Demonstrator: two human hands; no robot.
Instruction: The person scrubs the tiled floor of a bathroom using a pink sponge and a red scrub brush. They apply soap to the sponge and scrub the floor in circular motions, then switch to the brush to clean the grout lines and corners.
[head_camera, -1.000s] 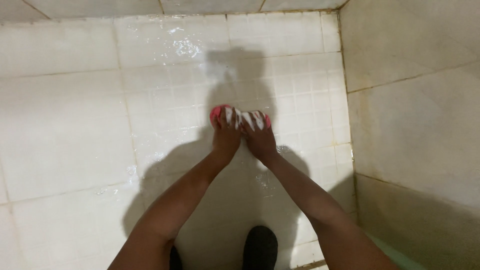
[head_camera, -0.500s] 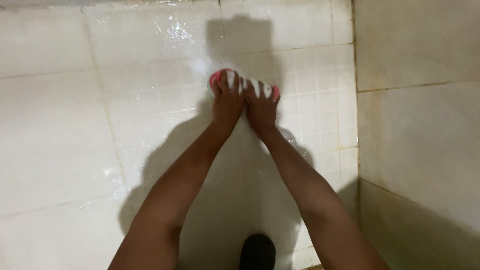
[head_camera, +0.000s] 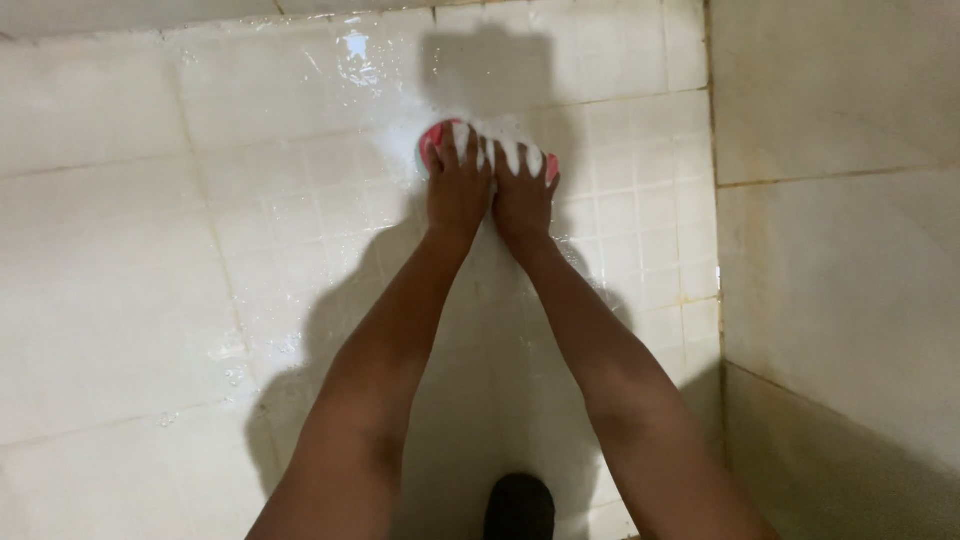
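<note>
Nearest the camera, a dark rounded shape (head_camera: 520, 508) is showing at the bottom edge between the two forearms; what it is cannot be told. The forearms are stretching away from the camera and drawing together over the wet white tiled floor (head_camera: 150, 300), where their shadow is falling across the small square tiles.

Farther out, the left hand (head_camera: 457, 190) and the right hand (head_camera: 522, 200) are lying side by side, touching each other, palms down. Both are pressing flat on a pink scrubbing brush (head_camera: 436, 140), with the foam-covered fingers (head_camera: 462, 138) curling over its far edge. The brush is sitting under the fingertips, lying crosswise, so only its pink ends are peeking out: one to the left of the left hand, one to the right of the right hand. White suds are covering its top. Neither hand is pinching anything; both are bearing down on the brush.

To the right, a pale tiled wall (head_camera: 840, 200) is rising beside the floor, well apart from the hands.

Compared with half a second ago, the hands and brush are sitting higher in the view and closer to the wet glinting patch (head_camera: 355, 45) at the far edge, the arms are reaching out longer, and the grip is looking the same.
</note>
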